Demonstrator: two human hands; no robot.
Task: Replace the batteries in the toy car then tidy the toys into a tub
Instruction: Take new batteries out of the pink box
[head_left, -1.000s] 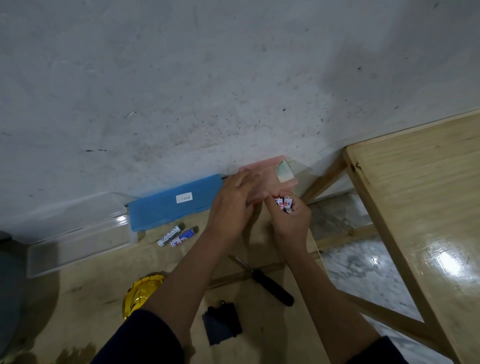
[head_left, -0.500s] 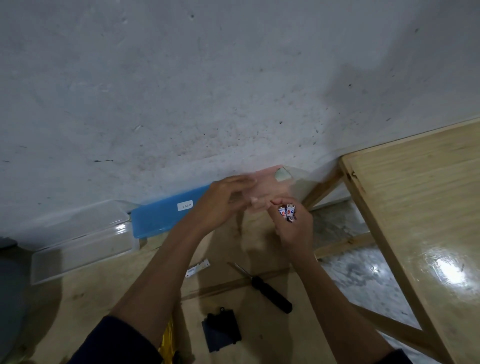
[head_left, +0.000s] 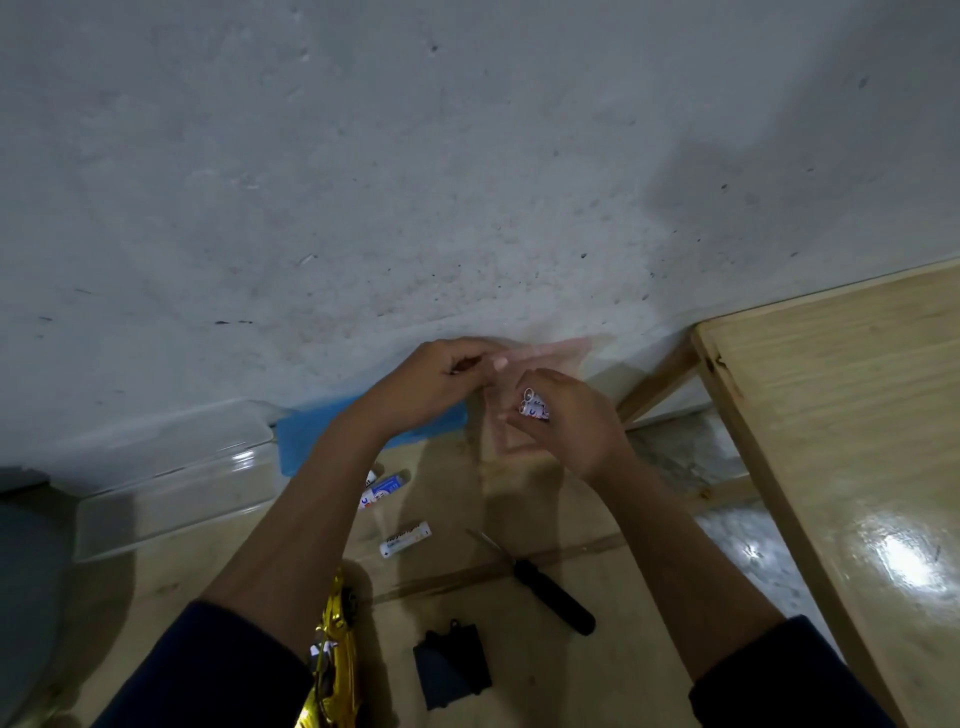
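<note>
Right hand (head_left: 576, 431) is clamping batteries (head_left: 534, 406) while left hand (head_left: 436, 384) is pinching pink wrapper (head_left: 556, 349) above the screwdriver (head_left: 553, 600); tugging is risking batteries slipping loose.

A screwdriver (head_left: 550, 592) lies right of a loose battery (head_left: 405, 540) on the table (head_left: 561, 675); the toy car (head_left: 337, 660) and tub (head_left: 171, 499) sit farther left.

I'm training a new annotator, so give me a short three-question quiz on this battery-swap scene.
1. True or false: the right hand grips white cylindrical batteries.
2. What does the left hand pinch?
3. The black-handled screwdriver lies: A) on the light wooden table, B) in the right hand, C) in the left hand.
Key: 1 true; 2 the pink translucent plastic packet; 3 A.
</note>
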